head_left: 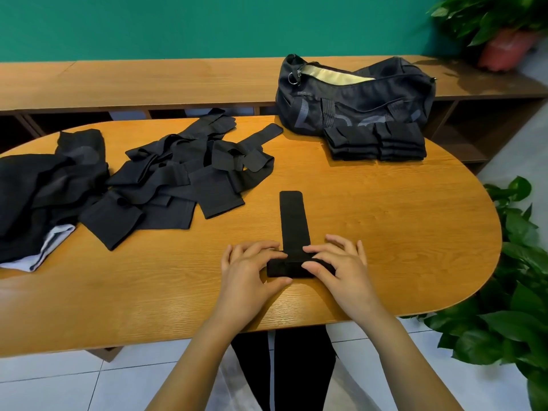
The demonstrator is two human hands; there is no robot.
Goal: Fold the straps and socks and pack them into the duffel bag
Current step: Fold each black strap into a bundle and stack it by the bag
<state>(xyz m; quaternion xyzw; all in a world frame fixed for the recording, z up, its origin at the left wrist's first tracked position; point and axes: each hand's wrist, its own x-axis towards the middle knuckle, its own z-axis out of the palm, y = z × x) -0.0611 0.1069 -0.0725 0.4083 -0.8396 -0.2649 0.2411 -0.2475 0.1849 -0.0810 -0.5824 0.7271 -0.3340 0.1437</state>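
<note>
A black strap (293, 221) lies on the wooden table (385, 232), its long tail pointing away from me and its near end rolled into a thick fold. My left hand (252, 268) and my right hand (341, 265) pinch that fold from either side. A heap of unfolded black straps (184, 173) lies at the middle left. Two stacks of folded straps (376, 142) sit at the back right, in front of the dark duffel bag (355, 96), whose zip is open and shows a pale lining.
Dark clothing with a white lining (44, 197) is piled at the table's left end. A low wooden shelf (148, 81) runs behind the table. Leafy plants (516, 292) crowd the right edge; a potted plant (504, 46) stands at the back right.
</note>
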